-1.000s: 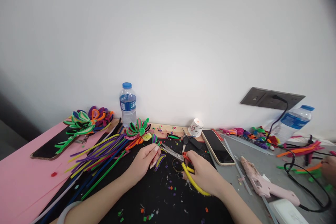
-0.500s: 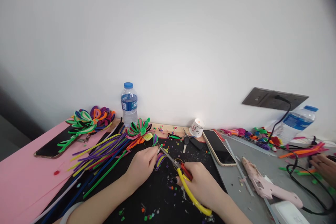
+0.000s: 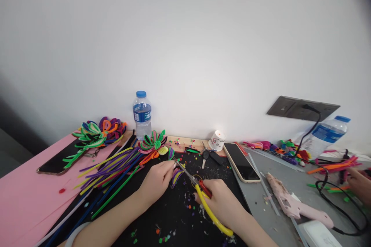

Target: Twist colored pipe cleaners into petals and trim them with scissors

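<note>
My right hand [image 3: 218,200] is closed on the handles of the scissors [image 3: 211,214], one yellow and one red. Their metal blades point up and left to the fingertips of my left hand [image 3: 156,181]. Those fingers are pinched together, and what lies between them is too small to make out. Just past the fingertips is a striped purple, yellow and green pipe-cleaner piece [image 3: 176,176] above the black mat [image 3: 171,216]. A green and pink pipe-cleaner flower [image 3: 156,141] lies behind my left hand, beside a bundle of long pipe cleaners [image 3: 113,170].
Behind stand a water bottle [image 3: 142,115] and a paper cup [image 3: 217,141]. Phones lie at left [image 3: 58,159] and right [image 3: 242,163]. A pink glue gun [image 3: 295,202] with a black cord lies at right, near another person's hand [image 3: 359,185]. Colored scraps dot the mat.
My hands and the scissors are almost unmoved. At the right edge, the other person's hand has shifted slightly and its fingers have changed pose.
</note>
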A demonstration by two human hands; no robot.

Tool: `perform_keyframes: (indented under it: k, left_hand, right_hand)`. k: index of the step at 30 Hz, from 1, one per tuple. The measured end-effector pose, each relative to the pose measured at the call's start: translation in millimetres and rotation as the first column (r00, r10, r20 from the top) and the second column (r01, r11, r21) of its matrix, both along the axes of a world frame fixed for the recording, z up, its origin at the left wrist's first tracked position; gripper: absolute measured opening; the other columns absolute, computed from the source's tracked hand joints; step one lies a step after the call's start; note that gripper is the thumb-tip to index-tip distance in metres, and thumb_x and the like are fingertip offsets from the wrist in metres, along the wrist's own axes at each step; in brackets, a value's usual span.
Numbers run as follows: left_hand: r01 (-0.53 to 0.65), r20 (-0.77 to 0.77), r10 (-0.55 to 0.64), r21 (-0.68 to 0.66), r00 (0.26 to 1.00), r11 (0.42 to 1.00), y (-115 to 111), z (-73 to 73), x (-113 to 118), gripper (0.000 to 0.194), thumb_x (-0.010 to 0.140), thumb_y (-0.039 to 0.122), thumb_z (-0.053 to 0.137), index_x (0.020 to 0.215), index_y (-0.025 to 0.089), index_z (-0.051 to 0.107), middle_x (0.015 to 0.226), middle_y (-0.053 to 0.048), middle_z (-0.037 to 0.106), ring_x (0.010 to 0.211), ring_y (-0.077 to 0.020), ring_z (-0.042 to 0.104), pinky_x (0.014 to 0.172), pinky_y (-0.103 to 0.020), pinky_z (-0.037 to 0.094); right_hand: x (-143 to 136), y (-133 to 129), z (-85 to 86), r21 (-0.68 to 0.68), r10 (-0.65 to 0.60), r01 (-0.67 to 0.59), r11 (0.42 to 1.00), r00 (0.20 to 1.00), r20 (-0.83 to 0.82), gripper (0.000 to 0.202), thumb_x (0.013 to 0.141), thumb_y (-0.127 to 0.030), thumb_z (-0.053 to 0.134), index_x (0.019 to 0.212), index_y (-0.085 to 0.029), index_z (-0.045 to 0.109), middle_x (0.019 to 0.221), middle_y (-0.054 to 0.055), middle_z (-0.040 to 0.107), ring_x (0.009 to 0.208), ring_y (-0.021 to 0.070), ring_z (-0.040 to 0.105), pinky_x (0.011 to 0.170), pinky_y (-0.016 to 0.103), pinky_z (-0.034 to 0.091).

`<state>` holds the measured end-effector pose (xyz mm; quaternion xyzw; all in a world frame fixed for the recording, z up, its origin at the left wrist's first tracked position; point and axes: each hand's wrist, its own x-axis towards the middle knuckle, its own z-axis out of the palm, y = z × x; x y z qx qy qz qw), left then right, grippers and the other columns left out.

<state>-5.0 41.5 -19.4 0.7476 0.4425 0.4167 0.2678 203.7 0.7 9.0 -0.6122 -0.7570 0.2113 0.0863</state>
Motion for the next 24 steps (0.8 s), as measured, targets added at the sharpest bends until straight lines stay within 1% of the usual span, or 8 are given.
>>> perform_keyframes:
  k: [2,4,6,8,11,14,17,24]
  left_hand:
    - [0.058,0.099,-0.047,-0.112,0.994,0.992,2,2.9,1,0.032,0.086,0.026,0.037,0.057,0.018,0.048,0.052,0.002,0.044,0.049,-0.0113,0.041,0.053,-0.023,0.031]
    - [0.190,0.274,-0.112,-0.274,0.955,0.943,5,3.5,2,0.034,0.087,0.033,0.036,0.058,0.017,0.046,0.048,0.005,0.040,0.043,-0.0089,0.036,0.047,-0.021,0.029]
    - [0.363,0.479,-0.144,-0.404,0.866,0.840,7,2.5,3,0.033,0.086,0.037,0.038,0.064,0.015,0.048,0.046,0.006,0.039,0.039,-0.0071,0.032,0.042,-0.020,0.027]
    - [0.517,0.644,-0.128,-0.464,0.754,0.719,8,1.2,2,0.029,0.085,0.038,0.043,0.068,0.015,0.049,0.045,0.007,0.039,0.036,-0.0053,0.027,0.041,-0.019,0.026]
    - [0.695,0.791,-0.084,-0.476,0.606,0.539,9,0.7,-2,0.024,0.083,0.035,0.049,0.069,0.015,0.048,0.042,0.009,0.037,0.033,-0.0031,0.020,0.038,-0.016,0.023]
    - [0.832,0.875,-0.067,-0.430,0.480,0.351,9,2.2,-9,0.022,0.082,0.031,0.052,0.068,0.015,0.049,0.038,0.010,0.033,0.031,-0.0025,0.016,0.035,-0.015,0.021]
    - [0.897,0.904,-0.082,-0.398,0.419,0.195,8,2.5,-15,0.022,0.078,0.029,0.057,0.063,0.014,0.050,0.032,0.009,0.031,0.028,-0.0023,0.016,0.032,-0.015,0.020]
    - [0.919,0.909,-0.163,-0.392,0.383,-0.027,3,-6.9,-25,0.033,0.067,0.033,0.065,0.046,0.016,0.045,0.023,0.008,0.027,0.021,-0.0035,0.018,0.024,-0.015,0.015]
  right_hand:
    - [1,2,-1.0,0.006,0.014,-0.014,1.000,1.000,-0.008,0.027,0.073,-0.038,0.054,0.057,-0.017,0.048,0.055,-0.002,0.048,0.049,0.0089,0.033,0.045,0.020,0.024]
    - [2,3,-0.7,0.016,0.028,-0.028,0.999,1.000,-0.012,0.027,0.073,-0.037,0.054,0.057,-0.017,0.046,0.055,-0.003,0.046,0.049,0.0085,0.032,0.045,0.020,0.023]
    - [4,4,0.8,0.029,0.047,-0.047,0.998,0.999,-0.009,0.026,0.073,-0.036,0.055,0.057,-0.017,0.046,0.054,-0.004,0.045,0.049,0.0083,0.031,0.046,0.020,0.023]
    - [6,6,2.9,0.045,0.077,-0.077,0.996,0.997,-0.001,0.025,0.072,-0.035,0.055,0.058,-0.017,0.045,0.055,-0.004,0.044,0.050,0.0084,0.031,0.046,0.020,0.022]
    - [9,9,6.6,0.051,0.133,-0.134,0.990,0.991,0.013,0.024,0.071,-0.033,0.057,0.058,-0.017,0.045,0.056,-0.005,0.044,0.051,0.0084,0.031,0.047,0.020,0.022]
    - [12,11,10.5,0.057,0.195,-0.195,0.979,0.981,0.008,0.026,0.068,-0.031,0.060,0.057,-0.017,0.041,0.056,-0.006,0.041,0.051,0.0079,0.030,0.049,0.019,0.022]
    - [14,11,14.1,0.071,0.263,-0.261,0.963,0.965,-0.020,0.032,0.065,-0.028,0.063,0.055,-0.018,0.034,0.056,-0.007,0.037,0.051,0.0075,0.027,0.048,0.019,0.020]
    - [13,9,17.0,0.086,0.390,-0.385,0.919,0.919,-0.052,0.042,0.059,-0.033,0.070,0.056,-0.019,0.031,0.059,-0.008,0.034,0.052,0.0077,0.025,0.049,0.019,0.020]
